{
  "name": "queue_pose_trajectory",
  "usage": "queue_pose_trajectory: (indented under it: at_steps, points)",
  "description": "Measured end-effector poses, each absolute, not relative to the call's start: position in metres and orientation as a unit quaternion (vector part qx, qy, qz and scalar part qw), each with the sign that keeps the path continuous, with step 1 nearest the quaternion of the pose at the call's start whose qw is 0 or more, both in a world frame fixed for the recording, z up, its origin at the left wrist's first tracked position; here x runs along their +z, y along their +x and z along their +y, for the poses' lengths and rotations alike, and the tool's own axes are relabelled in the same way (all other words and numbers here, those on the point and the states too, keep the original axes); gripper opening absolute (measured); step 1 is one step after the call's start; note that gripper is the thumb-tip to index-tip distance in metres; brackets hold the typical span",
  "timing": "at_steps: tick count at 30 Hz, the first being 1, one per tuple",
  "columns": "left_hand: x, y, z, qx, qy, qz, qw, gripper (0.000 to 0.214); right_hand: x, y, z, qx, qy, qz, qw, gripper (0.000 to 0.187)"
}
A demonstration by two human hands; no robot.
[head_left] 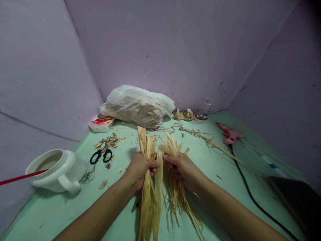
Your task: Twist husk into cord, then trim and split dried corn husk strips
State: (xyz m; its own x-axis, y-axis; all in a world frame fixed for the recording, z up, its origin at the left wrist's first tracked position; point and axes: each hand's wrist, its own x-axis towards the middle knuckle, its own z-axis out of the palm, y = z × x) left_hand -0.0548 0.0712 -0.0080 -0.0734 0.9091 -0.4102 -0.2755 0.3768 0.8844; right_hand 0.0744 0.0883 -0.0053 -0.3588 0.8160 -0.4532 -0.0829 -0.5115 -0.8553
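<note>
My left hand (139, 167) is closed round a bundle of broad dried husk strips (147, 197) that stand up above the fist and hang down toward me. My right hand (181, 167) is closed on a second bundle of thinner, shredded husk strips (175, 147), just to the right. The two hands sit side by side, fingers almost touching, over the green table (120, 217). One broad strip (159, 187) runs between the two fists.
Black-handled scissors (101, 156) lie left of my hands among husk scraps. A white pot (59, 170) with a red stick stands far left. A plastic bag of husks (139, 107) lies at the back. A pink glue gun (230, 135) and its black cord (248, 190) are on the right.
</note>
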Motion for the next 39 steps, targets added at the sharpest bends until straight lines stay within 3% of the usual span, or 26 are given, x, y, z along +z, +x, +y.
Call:
queue_pose_trajectory:
  at_steps: [2,7,12,20,31,39]
  points:
    - [-0.0076,-0.0537,0.0706,0.492,0.299,0.560,0.595,0.019,-0.0057,0.0742,0.0873,0.721,-0.451,-0.416,0.322,0.024]
    - [-0.0057,-0.0526,0.0685,0.501,0.321,0.535,0.599,0.023,-0.0096,0.0769,0.0855,0.729,-0.377,-0.482,0.306,0.041]
    - [-0.0039,-0.0560,0.0700,0.499,0.284,0.549,0.608,0.021,-0.0082,0.0810,0.0894,0.748,-0.379,-0.459,0.294,0.024]
    - [-0.0018,-0.0558,0.0695,0.484,0.306,0.547,0.611,0.017,-0.0017,0.0800,0.0896,0.742,-0.409,-0.440,0.299,0.012]
    - [-0.0021,-0.0550,0.0675,0.458,0.343,0.571,0.589,0.007,-0.0053,0.0773,0.0889,0.693,-0.425,-0.492,0.310,0.012]
    - [-0.0009,-0.0564,0.0685,0.445,0.359,0.585,0.576,0.015,-0.0036,0.0756,0.0882,0.679,-0.426,-0.502,0.326,0.019]
